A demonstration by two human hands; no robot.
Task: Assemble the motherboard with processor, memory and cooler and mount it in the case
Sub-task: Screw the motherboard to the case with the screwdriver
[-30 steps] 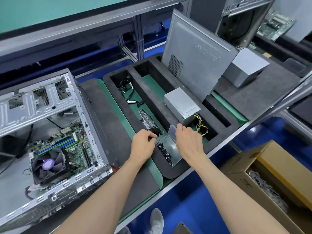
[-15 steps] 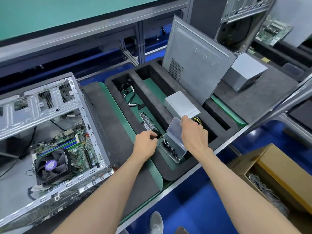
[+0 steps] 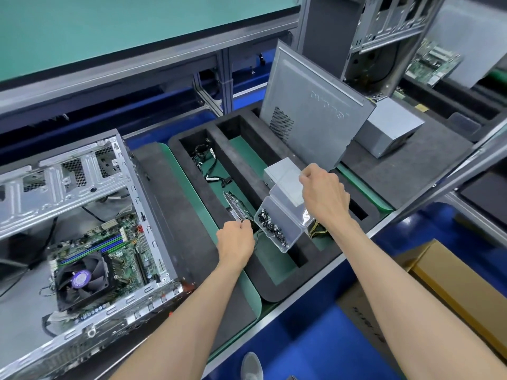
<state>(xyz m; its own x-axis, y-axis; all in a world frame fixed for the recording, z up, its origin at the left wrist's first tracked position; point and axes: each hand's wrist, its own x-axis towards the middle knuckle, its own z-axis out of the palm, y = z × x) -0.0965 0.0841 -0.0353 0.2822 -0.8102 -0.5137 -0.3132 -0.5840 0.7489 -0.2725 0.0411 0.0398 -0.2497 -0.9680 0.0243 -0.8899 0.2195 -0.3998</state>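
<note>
My right hand (image 3: 325,194) pinches the clear lid (image 3: 290,187) of the screw box (image 3: 279,229) and holds it tipped up. My left hand (image 3: 236,239) sits just left of the box, fingers curled closed; whether a screw is in them I cannot tell. The screws (image 3: 271,229) lie to the right of that hand, the box's long axis running away toward the near right. The motherboard (image 3: 107,253) with its cooler fan (image 3: 81,281) sits in the case (image 3: 90,171), well to the left. Between them lies only grey foam mat (image 3: 175,215); the case's near wall stands in the way.
</note>
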